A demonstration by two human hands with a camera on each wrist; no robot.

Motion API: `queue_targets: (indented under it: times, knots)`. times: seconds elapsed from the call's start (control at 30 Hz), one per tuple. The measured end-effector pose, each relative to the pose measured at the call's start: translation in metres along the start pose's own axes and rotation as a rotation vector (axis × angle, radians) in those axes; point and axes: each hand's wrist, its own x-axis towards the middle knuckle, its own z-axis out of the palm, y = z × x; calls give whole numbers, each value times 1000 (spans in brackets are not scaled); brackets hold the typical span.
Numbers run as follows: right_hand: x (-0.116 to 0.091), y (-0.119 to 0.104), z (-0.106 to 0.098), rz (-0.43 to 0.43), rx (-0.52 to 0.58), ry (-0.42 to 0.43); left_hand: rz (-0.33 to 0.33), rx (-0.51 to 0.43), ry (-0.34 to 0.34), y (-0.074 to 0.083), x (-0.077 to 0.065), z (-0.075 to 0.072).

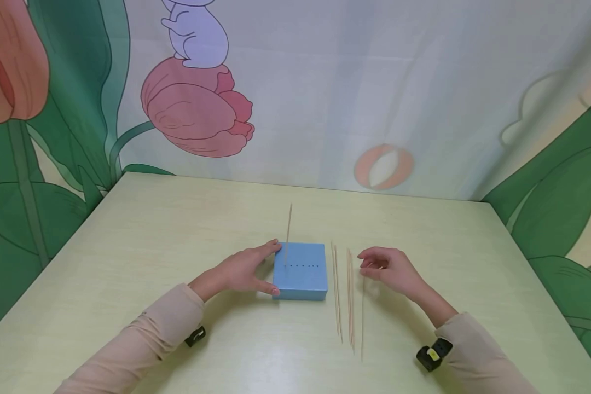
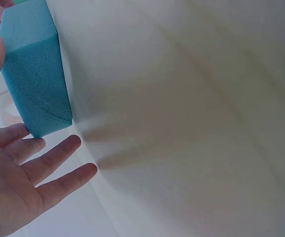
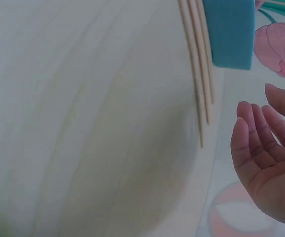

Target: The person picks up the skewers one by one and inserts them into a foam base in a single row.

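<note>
A blue foam-like block [image 1: 300,279] with a row of small holes lies on the table. One thin wooden stick [image 1: 288,230] stands upright in it, toward the left end of the row. My left hand [image 1: 243,269] spans the block's left side, thumb at the near corner and fingertips at the far one; the left wrist view shows the fingers [image 2: 58,155] straight and spread. Right of the block lie several more wooden sticks [image 1: 351,301]. Over the far end of the rightmost stick [image 1: 362,323] hovers my right hand [image 1: 391,268], fingers loosely bent, nothing between them.
The pale wooden table [image 1: 216,213] reaches back to a curtain [image 1: 325,109] printed with flowers and a white animal. Dark wrist straps [image 1: 434,354] sit at both sleeves.
</note>
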Motion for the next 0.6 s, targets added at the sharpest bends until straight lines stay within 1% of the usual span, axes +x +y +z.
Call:
queue_targets:
  times: [0.17, 0.27, 0.37, 0.47, 0.6]
  knots:
    - [-2, 11, -6, 54, 20, -22, 0, -1, -2, -1, 0, 0]
    - [-3, 19, -7, 102, 74, -48, 1, 6, -3, -2, 0, 0]
    - [-3, 25, -7, 147, 106, -55, 2, 8, -1, -2, 0, 0]
    - [-3, 28, -6, 186, 103, -49, 2, 9, 2, -1, 0, 0]
    - [-2, 32, -2, 202, 84, -42, 8, -2, 0, -2, 0, 0]
